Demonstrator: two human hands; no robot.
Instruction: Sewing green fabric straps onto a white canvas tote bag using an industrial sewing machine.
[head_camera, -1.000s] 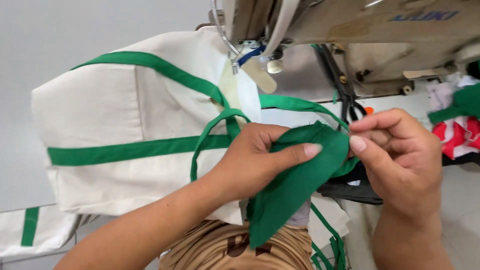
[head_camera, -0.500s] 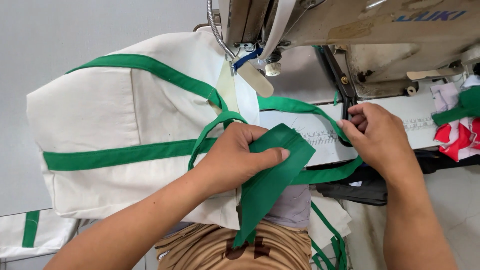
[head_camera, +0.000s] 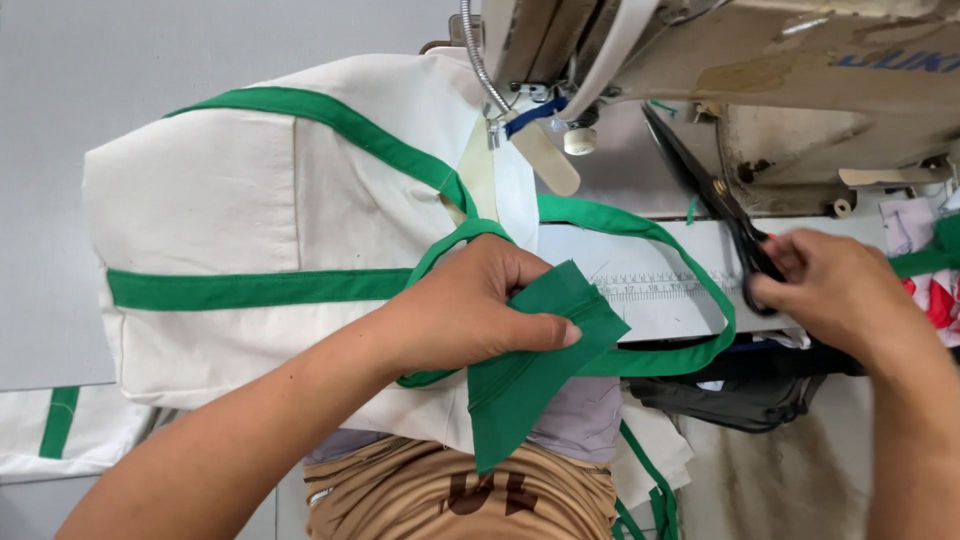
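Left hand (head_camera: 470, 310) palm down on a green cloth (head_camera: 530, 375), thumb pressed along its upper fold, fingers curled over the near edge, pinning it against the bag (head_camera: 270, 200) beneath. Cloth folded to a blunt point beside the thumb tip, the rest hanging down past the wrist toward the lap; matte woven cotton, crisp creases.

Right hand (head_camera: 840, 300) closed around the handles of black scissors (head_camera: 715, 195), blades slim, shut or nearly so, slanting up and away from the knuckles toward the sewing machine (head_camera: 800, 90).

Between the two hands: a green strap (head_camera: 690, 275) looping from the bag, round past the left thumb and under the cloth; below the loop, a pale ruler strip (head_camera: 650, 290) on the machine bed.

Beyond the left fingers, bag of cream canvas, boxy, banded with green tape, its far edge tucked under the presser foot (head_camera: 500, 125). Machine body beige, scuffed and stained, overhanging the right hand and blocking the view behind it.

Beyond the right knuckles, red-and-white fabric (head_camera: 930, 295). Below that wrist, dark cloth (head_camera: 740, 400) in a heap. Left of the forearm, another cream piece (head_camera: 50, 435) with green tape.
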